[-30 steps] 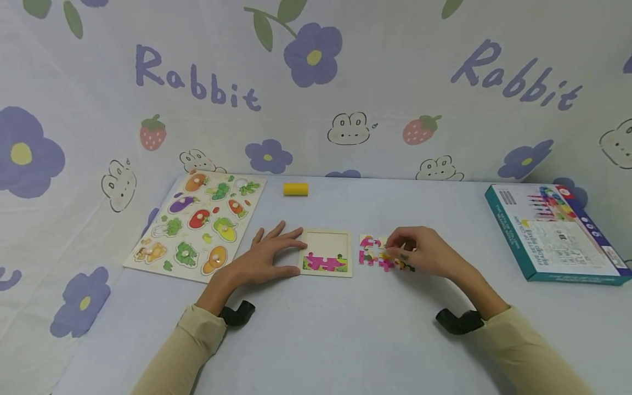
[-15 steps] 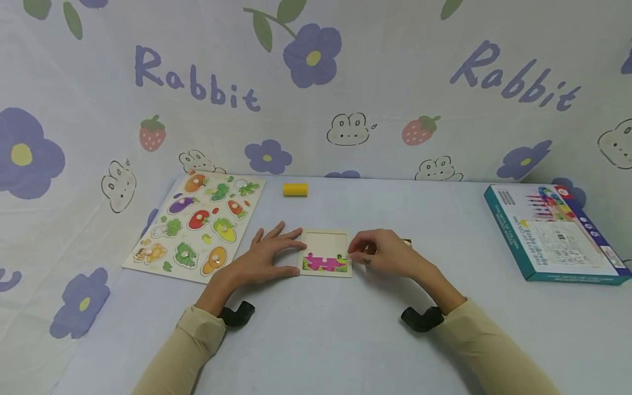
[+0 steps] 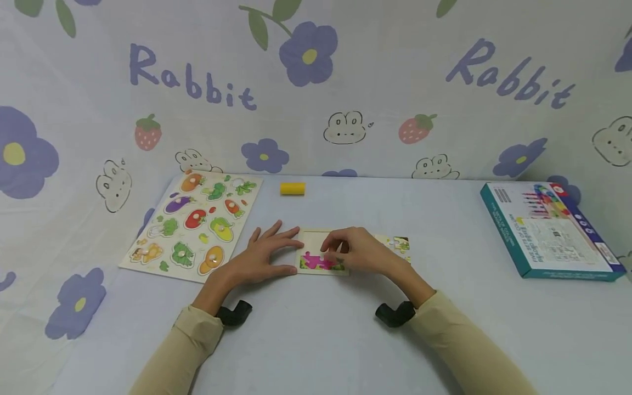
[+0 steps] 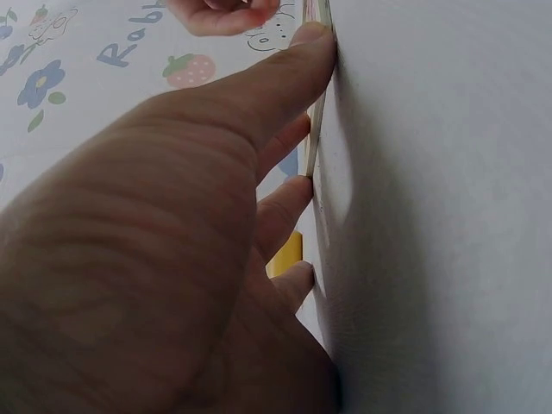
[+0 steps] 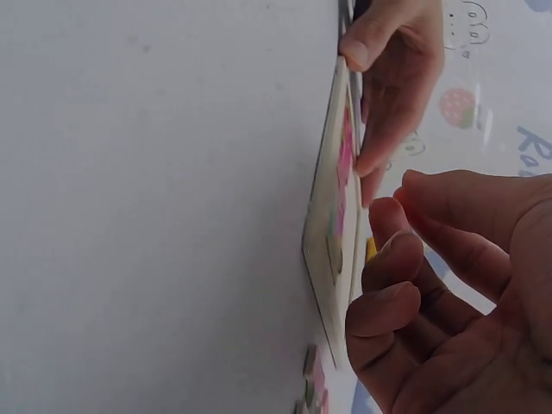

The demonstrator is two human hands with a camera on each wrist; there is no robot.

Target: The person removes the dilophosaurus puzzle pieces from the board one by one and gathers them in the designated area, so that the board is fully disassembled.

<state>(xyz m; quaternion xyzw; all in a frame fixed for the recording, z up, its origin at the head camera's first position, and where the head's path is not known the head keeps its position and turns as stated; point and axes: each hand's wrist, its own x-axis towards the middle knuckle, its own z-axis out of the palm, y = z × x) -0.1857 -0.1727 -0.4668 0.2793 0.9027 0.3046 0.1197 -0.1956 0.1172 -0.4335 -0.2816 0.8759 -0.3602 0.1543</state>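
A small square wooden jigsaw tray (image 3: 322,231) lies on the table, with joined pink-and-green puzzle pieces (image 3: 316,261) along its near side. My left hand (image 3: 259,258) has its fingers spread, and the thumb and fingertips touch the tray's left edge. Over the right part of the tray is my right hand (image 3: 357,249), thumb and index finger pinched together. It seems to hold a puzzle piece, which the fingertips hide almost wholly. More loose puzzle pieces (image 3: 401,244) lie right of the tray, partly covered by the right hand. In the right wrist view the pinching fingertips are just above the tray (image 5: 321,203).
A vegetable peg-puzzle board (image 3: 204,236) lies at the left. Behind the tray is a yellow cylinder (image 3: 293,188). A flat teal-edged box (image 3: 553,230) lies at the right. A printed cloth (image 3: 375,66) hangs along the back of the table.
My right hand has moved left from the loose pieces to above the tray, fingers pinched, uncovering some pieces at the right. The left hand stays at the tray's left edge.
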